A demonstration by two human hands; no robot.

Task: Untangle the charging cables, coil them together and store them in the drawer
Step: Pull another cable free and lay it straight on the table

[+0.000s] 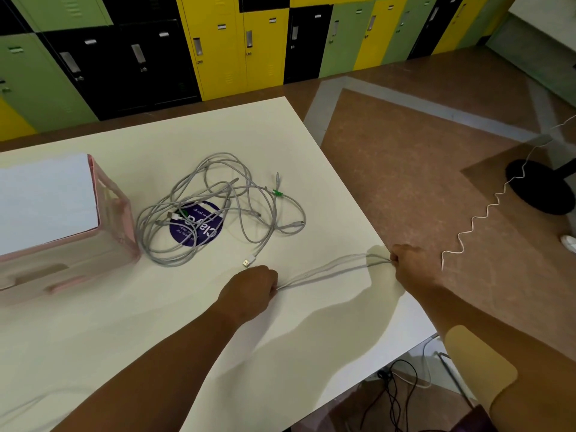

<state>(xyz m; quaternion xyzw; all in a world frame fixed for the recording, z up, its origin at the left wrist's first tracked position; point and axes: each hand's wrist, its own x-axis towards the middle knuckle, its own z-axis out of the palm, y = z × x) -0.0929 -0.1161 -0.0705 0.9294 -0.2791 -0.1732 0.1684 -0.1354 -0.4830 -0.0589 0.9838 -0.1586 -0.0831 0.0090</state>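
Note:
A loose tangle of grey-white charging cables lies in the middle of the white table, with a USB plug at its near edge and a green tie on one strand. A separate doubled cable is stretched taut between my hands. My left hand is closed on its left end, just below the USB plug. My right hand grips the other end at the table's right edge. A pink drawer unit with a white top stands at the left.
A round purple sticker lies under the tangle. Lockers line the far wall. On the floor to the right are a black round stand base and a wavy white cord. Black wires hang below the table's near right corner.

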